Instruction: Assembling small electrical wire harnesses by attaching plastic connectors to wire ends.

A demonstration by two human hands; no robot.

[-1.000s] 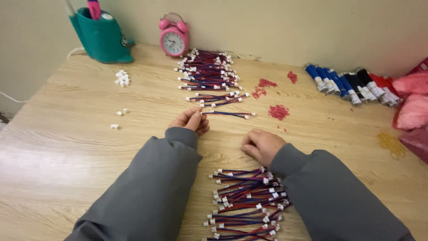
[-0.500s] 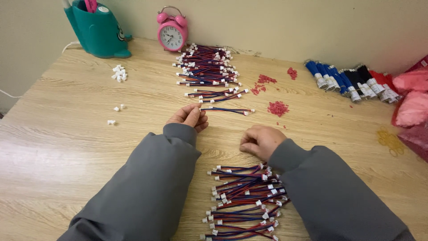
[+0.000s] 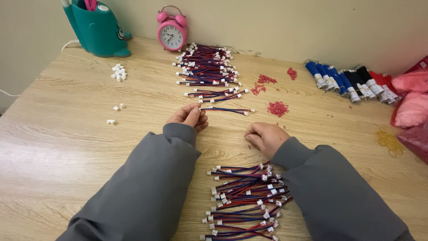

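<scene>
Head view looks down on two grey-sleeved arms resting on a pale wood-grain bench. Left hand has its fingers pressed together, pinching the white connector at one end of a short red-and-blue wire lead; the lead lies flat and straight on the bench, stretching to the right from the hand, seemingly held by its end so it lies in line with the others beyond it. Right hand rests curled, knuckles up, fingers tucked under; whether it holds anything I cannot tell.

Between the forearms, close to the body, lies a loose heap of leads, crossing at odd angles. Further off, past the single lead, a tidier stack of leads runs back toward the wall, each piece laid crosswise, as if sorted.

Small white connector housings sit in a cluster to the left, with a few strays nearer. Red crumbs are scattered right of the stack. A pink alarm clock and a teal pen holder stand against the cream wall; blue, black and red wire bundles lie at the right, beside pink bags
</scene>
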